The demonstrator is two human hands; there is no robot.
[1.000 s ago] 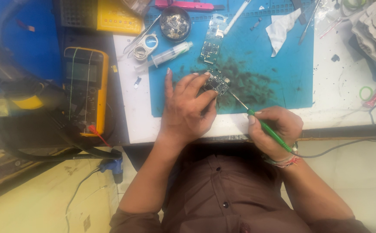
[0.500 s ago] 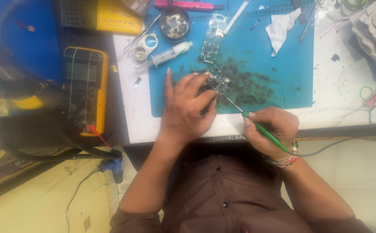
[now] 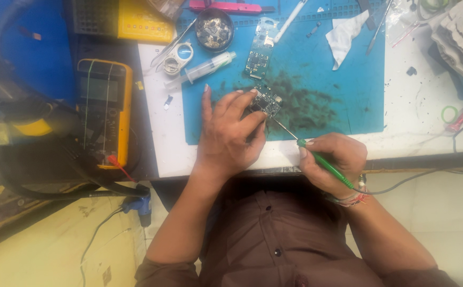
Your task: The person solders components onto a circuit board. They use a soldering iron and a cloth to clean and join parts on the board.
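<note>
My left hand (image 3: 230, 133) presses a small circuit board (image 3: 267, 102) down on the blue work mat (image 3: 348, 95), fingers gripping its left side. My right hand (image 3: 333, 159) is shut on a green-handled soldering iron (image 3: 324, 162), whose thin metal tip reaches up-left and touches the board's lower right edge. A cable runs from the iron's rear off to the right.
A second circuit board (image 3: 258, 56), a syringe (image 3: 199, 70), a round tin of parts (image 3: 214, 27), tweezers (image 3: 172, 40) and a crumpled tissue (image 3: 346, 36) lie on the mat's far side. A yellow multimeter (image 3: 104, 117) stands at the left. Dark residue stains the mat near the board.
My right hand with the soldering iron has shifted slightly left and up, bringing the tip closer onto the board. My left hand has stayed on the board.
</note>
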